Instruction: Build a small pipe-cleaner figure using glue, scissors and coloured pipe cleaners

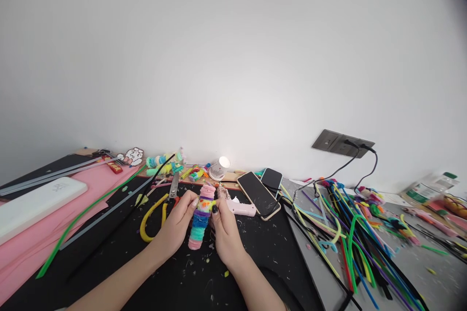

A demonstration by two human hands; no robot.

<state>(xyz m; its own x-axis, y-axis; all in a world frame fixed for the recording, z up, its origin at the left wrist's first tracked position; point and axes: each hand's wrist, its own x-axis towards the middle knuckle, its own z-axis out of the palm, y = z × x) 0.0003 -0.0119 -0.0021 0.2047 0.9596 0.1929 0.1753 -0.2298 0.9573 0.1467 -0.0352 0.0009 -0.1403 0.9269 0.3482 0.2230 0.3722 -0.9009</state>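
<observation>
On the black worktop (pixel 255 240), the stretch nearest you is open but for scraps, ending rightward at a grey surface's edge (pixel 430 286). Your left hand (pixel 181 223) and right hand (pixel 225 226) pinch one striped fuzzy tube (pixel 200 222) between them. Beyond sit one pair of yellow-handled scissors (pixel 144 223), one pink glue gun (pixel 243 208), two phones (pixel 257 193) and, by the wall (pixel 233 58), one cup (pixel 218 170).

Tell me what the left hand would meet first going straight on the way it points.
The striped fuzzy roll, which the left hand holds by its side. Past that, the white paper cup near the wall seems roughly in line, though depth is hard to judge.
</observation>
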